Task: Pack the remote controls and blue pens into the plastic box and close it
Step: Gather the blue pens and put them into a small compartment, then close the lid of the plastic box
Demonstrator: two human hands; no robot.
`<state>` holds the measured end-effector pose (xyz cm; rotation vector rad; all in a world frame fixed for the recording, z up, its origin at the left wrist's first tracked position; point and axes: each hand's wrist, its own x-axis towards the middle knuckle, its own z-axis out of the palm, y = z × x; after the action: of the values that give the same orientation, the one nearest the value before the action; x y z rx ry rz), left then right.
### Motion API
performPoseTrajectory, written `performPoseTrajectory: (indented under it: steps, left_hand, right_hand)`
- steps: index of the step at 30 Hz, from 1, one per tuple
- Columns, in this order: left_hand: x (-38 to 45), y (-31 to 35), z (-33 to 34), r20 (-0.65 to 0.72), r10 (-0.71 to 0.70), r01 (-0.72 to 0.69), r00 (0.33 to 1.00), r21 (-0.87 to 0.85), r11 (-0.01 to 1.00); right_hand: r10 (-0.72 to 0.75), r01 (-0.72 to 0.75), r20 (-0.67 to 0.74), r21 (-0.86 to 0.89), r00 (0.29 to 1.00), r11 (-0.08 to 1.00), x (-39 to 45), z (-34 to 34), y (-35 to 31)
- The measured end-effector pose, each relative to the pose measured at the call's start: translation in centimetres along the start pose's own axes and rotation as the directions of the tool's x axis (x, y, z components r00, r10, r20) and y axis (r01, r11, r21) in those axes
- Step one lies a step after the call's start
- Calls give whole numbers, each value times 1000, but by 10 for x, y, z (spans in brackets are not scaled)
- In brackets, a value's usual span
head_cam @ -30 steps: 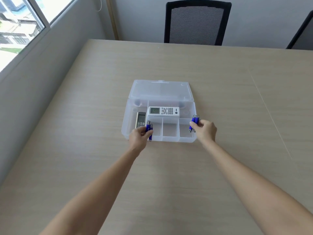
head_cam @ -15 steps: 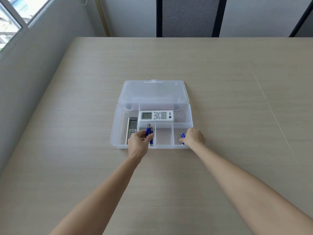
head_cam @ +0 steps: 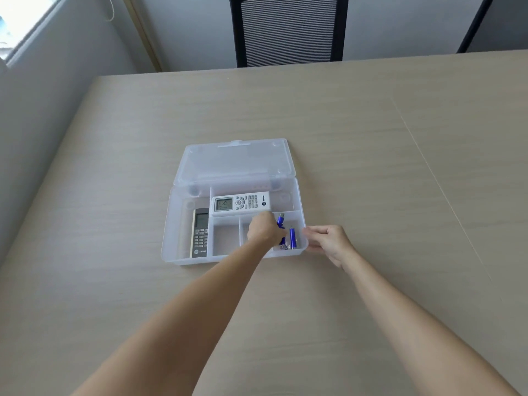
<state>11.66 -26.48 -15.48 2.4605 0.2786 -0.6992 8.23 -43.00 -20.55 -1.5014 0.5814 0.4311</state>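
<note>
Left hand (head_cam: 265, 230) shifted right; pen (head_cam: 292, 237) lengthwise front-to-back.

2 remotes (head_cam: 241, 203) left, pens (head_cam: 292, 237) right, in box (head_cam: 171, 254)

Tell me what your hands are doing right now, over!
Left hand holding blue pens over plastic box right compartment. Right hand open, empty, at box's right wall. Both remotes in. Lid open. Nothing blocking.
</note>
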Motion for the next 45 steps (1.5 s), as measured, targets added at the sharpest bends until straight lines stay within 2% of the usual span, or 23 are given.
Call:
performPoseTrajectory:
  steps: [5, 12, 15, 18, 20, 21, 23, 25, 28, 30, 33, 37, 41, 45]
  left_hand:
    - [7, 15, 18, -52, -8, 14, 999, 119, 993]
    - [13, 20, 22, 0, 2, -2, 1000, 179, 984]
    - [12, 21, 11, 30, -22, 18, 999, 118, 993]
    - [14, 15, -10, 37, -39, 40, 999, -46, 998]
    - [10, -3, -25, -44, 4, -12, 999, -196, 981]
    - [7, -18, -33, -149, 39, -76, 988, -254, 964]
    - [2, -56, -51, -429, 85, -182, 899, -191, 965]
    - [1, -97, -66, -579, 79, -120, 812, -34, 992]
    - [9, -151, -73, -577, -161, 190, 801, -9, 982]
    - [13, -172, -68, -496, -261, 278, 828, -41, 960]
    - [19, -186, -58, -460, -215, 190, 862, -99, 977]
    - [26, -184, -55, -563, -253, 196, 786, -160, 967]
    - [28, -183, -52, -612, -254, 192, 749, -167, 967]
    - [31, -185, -52, -641, -224, 164, 734, -153, 974]
  right_hand:
    - [13, -17, 66, 49, 998, 999, 5, -4, 2]
    - [19, -27, 101, 78, 995, 997, 8, -6, 2]
    - [19, -27, 102, 79, 995, 997, 7, -5, -4]
    - [25, -31, 89, 68, 996, 997, 7, -3, -8]
    - [37, -43, 78, 68, 996, 997, 6, -5, -5]
    - [45, -50, 72, 69, 996, 996, 5, -5, -3]
    - [61, -64, 62, 58, 996, 996, 3, -8, -2]
    - [75, -76, 73, 11, 995, 997, 4, -9, -7]
    - [63, -59, 71, -59, 995, 997, 16, -8, -27]
    - [22, -22, -3, -44, 1000, 999, 34, 0, -46]
    - [-51, 45, -61, -103, 997, 994, 65, 21, -82]
    - [-45, 31, -76, -172, 996, 985, 119, 46, -116]
    - [-18, -11, -140, -202, 990, 979, 155, 63, -128]
    - [-86, 72, -155, -97, 984, 993, 149, 66, -127]
